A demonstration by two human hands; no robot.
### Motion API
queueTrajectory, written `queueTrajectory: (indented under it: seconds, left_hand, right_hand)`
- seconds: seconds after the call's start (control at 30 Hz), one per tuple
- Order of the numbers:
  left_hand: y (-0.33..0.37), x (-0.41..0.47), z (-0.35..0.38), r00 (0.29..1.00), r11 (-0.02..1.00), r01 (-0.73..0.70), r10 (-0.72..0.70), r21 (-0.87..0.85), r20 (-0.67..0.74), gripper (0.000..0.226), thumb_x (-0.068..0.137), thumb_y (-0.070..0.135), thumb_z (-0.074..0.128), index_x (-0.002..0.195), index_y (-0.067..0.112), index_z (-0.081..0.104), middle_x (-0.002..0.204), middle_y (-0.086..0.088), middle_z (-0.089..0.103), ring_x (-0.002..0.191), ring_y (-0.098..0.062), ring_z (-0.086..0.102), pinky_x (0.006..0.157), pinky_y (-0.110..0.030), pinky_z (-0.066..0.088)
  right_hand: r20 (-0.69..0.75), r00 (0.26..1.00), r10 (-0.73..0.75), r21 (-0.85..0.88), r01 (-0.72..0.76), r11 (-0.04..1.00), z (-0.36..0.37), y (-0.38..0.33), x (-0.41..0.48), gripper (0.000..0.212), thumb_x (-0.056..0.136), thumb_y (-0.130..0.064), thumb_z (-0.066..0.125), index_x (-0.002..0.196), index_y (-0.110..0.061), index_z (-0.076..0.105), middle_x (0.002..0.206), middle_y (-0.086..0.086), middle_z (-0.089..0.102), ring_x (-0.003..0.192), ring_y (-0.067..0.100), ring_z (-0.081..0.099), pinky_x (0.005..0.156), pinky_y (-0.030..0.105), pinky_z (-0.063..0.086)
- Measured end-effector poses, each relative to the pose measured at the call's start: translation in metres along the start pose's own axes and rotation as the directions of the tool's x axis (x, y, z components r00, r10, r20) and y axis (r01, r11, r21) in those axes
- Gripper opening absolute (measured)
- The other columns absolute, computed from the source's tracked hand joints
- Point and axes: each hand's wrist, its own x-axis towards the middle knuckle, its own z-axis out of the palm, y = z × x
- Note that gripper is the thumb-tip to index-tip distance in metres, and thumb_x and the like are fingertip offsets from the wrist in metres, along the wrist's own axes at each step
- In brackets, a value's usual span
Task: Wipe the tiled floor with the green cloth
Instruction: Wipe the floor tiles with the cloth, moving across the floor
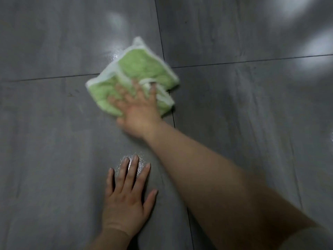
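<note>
A green cloth [138,66] with white edging lies bunched on the grey tiled floor [54,132], near where the grout lines cross. My right hand [138,109] presses down on the cloth's near half with fingers spread; hand and cloth are motion-blurred. My left hand [126,195] lies flat on the tile closer to me, palm down, fingers apart, holding nothing.
Dark grout lines [252,61] divide the large grey tiles. Bright light reflections [313,56] show on the glossy floor at the upper right and just left of the cloth. My right forearm [216,177] reaches in from the lower right.
</note>
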Motion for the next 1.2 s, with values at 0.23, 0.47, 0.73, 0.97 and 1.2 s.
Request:
queueTrajectory:
  seconds: [0.23, 0.47, 0.73, 0.97, 1.2]
  left_hand:
    - [0.003, -0.002, -0.004, 1.0, 1.0, 0.01, -0.01, 0.027, 0.003, 0.06, 0.09, 0.054, 0.004, 0.127, 0.022, 0.038, 0.138, -0.003, 0.03, 0.14, -0.013, 0.002, 0.116, -0.029, -0.008]
    - [0.005, -0.001, -0.011, 0.995, 1.0, 0.007, -0.009, 0.018, 0.098, 0.061, 0.09, 0.053, 0.003, 0.125, 0.019, 0.041, 0.135, -0.011, 0.049, 0.124, -0.025, 0.031, 0.115, -0.028, -0.011]
    - [0.01, -0.003, -0.019, 0.991, 1.0, 0.017, -0.016, -0.001, 0.136, 0.061, 0.089, 0.056, 0.006, 0.126, 0.02, 0.039, 0.131, -0.018, 0.054, 0.125, -0.023, 0.027, 0.112, -0.022, -0.015]
    - [0.017, -0.006, -0.018, 0.992, 1.0, -0.015, 0.013, 0.015, 0.127, 0.063, 0.087, 0.053, 0.026, 0.142, 0.023, 0.021, 0.156, -0.007, 0.011, 0.144, -0.024, 0.003, 0.114, -0.038, -0.013]
    - [0.038, -0.005, -0.046, 0.935, 0.983, -0.06, -0.005, 0.173, 0.355, 0.069, 0.087, 0.048, 0.043, 0.144, 0.021, 0.014, 0.157, -0.005, 0.003, 0.144, -0.024, 0.002, 0.116, -0.048, 0.003]
  right_hand:
    - [-0.102, 0.963, 0.248, -0.01, -0.25, 0.968, -0.005, 0.128, -0.061, 0.077, 0.069, -0.05, 0.02, 0.144, -0.031, 0.021, 0.157, -0.001, 0.006, 0.144, 0.024, -0.001, 0.115, 0.051, -0.001]
    - [-0.164, 0.452, 0.877, 0.324, -0.815, 0.48, 0.014, 0.159, -0.182, 0.086, 0.063, -0.05, 0.017, 0.142, -0.018, 0.031, 0.156, 0.005, 0.015, 0.143, 0.032, 0.005, 0.113, 0.052, 0.002]
    - [-0.281, 0.946, 0.159, -0.066, -0.184, 0.981, 0.077, 0.053, -0.229, 0.063, 0.063, -0.04, 0.04, 0.125, -0.028, 0.04, 0.136, -0.001, 0.039, 0.126, 0.027, 0.029, 0.104, 0.052, 0.019]
    - [-0.232, 0.598, 0.768, 0.135, -0.762, 0.634, 0.092, 0.108, -0.438, 0.059, 0.073, -0.035, 0.038, 0.118, -0.001, 0.054, 0.122, 0.033, 0.055, 0.112, 0.058, 0.044, 0.092, 0.064, 0.038]
    - [-0.162, 0.501, 0.85, 0.216, -0.822, 0.526, 0.112, -0.017, -0.365, 0.059, 0.063, -0.041, 0.038, 0.117, -0.024, 0.05, 0.119, 0.009, 0.066, 0.116, 0.041, 0.044, 0.08, 0.066, 0.045]
